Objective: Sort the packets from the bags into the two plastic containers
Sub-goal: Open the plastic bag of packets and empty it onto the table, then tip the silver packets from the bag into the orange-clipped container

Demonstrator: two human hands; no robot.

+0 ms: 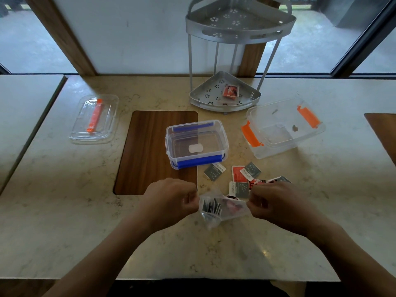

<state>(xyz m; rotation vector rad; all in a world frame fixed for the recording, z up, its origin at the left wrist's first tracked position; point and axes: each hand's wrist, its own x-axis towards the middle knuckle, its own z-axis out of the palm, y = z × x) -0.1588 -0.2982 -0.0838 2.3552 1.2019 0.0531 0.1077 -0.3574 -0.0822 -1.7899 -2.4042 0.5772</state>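
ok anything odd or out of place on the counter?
One red packet lies apart on the bottom tier of the metal corner rack, away from the loose packets. The orange-latched container has brown specks inside.

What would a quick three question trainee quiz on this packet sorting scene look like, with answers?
1. True or false: the blue-clipped container has its lid on.
2. What do both hands hold?
3. Where does a red packet lie apart from the others? A) rack's bottom shelf B) orange-clipped container

Key: 1 true. 2 The left hand and right hand hold a clear bag of packets. 3 A, on the metal rack.
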